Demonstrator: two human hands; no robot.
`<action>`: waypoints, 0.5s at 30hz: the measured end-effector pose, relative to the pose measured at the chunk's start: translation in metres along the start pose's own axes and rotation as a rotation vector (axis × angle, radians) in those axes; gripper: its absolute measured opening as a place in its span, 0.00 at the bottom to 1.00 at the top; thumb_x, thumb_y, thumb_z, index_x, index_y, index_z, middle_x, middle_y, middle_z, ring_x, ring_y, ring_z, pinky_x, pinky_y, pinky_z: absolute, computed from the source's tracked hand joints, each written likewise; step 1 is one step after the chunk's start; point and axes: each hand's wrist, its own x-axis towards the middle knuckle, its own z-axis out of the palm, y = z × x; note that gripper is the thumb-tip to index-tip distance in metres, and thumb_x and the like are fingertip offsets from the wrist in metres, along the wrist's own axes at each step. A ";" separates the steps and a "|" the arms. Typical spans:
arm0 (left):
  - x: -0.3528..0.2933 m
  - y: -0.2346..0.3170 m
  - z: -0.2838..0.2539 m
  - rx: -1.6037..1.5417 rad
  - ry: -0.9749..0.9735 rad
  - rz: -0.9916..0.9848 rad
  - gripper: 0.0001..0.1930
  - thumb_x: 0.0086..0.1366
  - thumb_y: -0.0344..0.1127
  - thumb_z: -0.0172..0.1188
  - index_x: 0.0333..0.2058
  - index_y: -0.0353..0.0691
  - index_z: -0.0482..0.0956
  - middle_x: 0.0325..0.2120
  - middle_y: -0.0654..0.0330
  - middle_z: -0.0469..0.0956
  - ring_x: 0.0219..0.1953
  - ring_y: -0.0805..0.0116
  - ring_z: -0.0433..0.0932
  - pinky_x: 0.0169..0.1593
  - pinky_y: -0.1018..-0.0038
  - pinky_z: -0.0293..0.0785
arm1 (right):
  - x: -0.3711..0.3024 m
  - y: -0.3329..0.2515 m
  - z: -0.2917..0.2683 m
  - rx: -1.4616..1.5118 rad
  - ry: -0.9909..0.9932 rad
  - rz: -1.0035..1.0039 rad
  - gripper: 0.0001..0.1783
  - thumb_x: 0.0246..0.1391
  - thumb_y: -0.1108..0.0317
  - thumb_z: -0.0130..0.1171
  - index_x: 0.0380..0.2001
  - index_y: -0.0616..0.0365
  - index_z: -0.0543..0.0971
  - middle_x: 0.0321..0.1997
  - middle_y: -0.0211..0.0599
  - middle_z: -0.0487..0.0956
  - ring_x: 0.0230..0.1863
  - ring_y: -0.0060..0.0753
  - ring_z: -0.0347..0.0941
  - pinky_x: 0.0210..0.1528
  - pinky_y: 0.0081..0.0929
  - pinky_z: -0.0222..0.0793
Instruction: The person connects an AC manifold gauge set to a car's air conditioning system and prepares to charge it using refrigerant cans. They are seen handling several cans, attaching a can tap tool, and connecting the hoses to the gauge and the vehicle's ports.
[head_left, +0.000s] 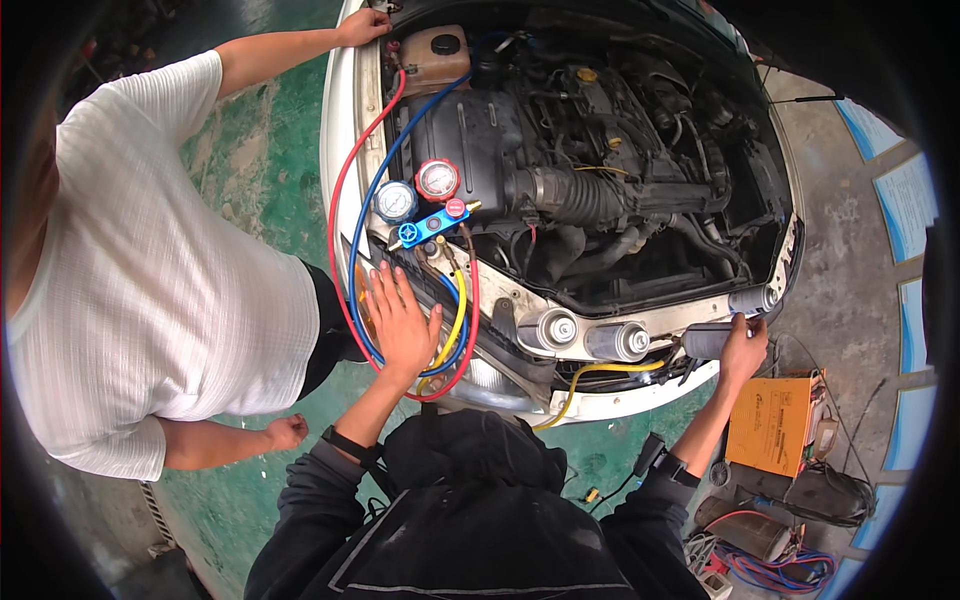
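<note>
- Right now, the right hand [744, 349] grips a grey can [704, 341], well right of and below the gauge manifold [433, 228].
- Its fingers are curled around the can's end farther from the manifold; the nearer end sticks out past them.
- A yellow hose [590, 370], lower right of the manifold, ends just beside the can; whether they join, I cannot tell.
- Just below the manifold, the left hand [402, 325] is flat, fingers nearly straight, thumb apart, lying over the blue hose [352, 222].
- Two silver-rimmed cans [619, 341] stand apart, lower right of the manifold.
- Well above the manifold, a co-worker's hand [362, 27] rests on the white fender [334, 125].
</note>
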 end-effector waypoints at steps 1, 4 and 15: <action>-0.001 0.000 0.000 -0.006 0.000 -0.001 0.45 0.66 0.52 0.56 0.69 0.23 0.52 0.73 0.36 0.46 0.75 0.37 0.43 0.74 0.45 0.40 | 0.000 0.001 0.000 -0.005 -0.003 0.007 0.26 0.55 0.52 0.59 0.43 0.68 0.79 0.43 0.57 0.82 0.49 0.60 0.77 0.53 0.44 0.68; -0.001 0.000 0.000 -0.010 0.001 0.002 0.45 0.66 0.52 0.56 0.69 0.23 0.52 0.73 0.36 0.46 0.75 0.37 0.43 0.74 0.45 0.40 | 0.001 0.002 0.000 -0.009 -0.007 0.008 0.25 0.55 0.53 0.59 0.43 0.68 0.78 0.43 0.58 0.82 0.48 0.60 0.78 0.53 0.44 0.68; -0.001 0.000 0.000 -0.005 -0.013 0.005 0.44 0.67 0.52 0.55 0.69 0.23 0.51 0.73 0.36 0.45 0.75 0.37 0.42 0.74 0.45 0.39 | 0.002 -0.001 0.000 -0.015 0.002 -0.013 0.26 0.56 0.53 0.59 0.47 0.68 0.79 0.46 0.58 0.82 0.51 0.59 0.78 0.55 0.43 0.68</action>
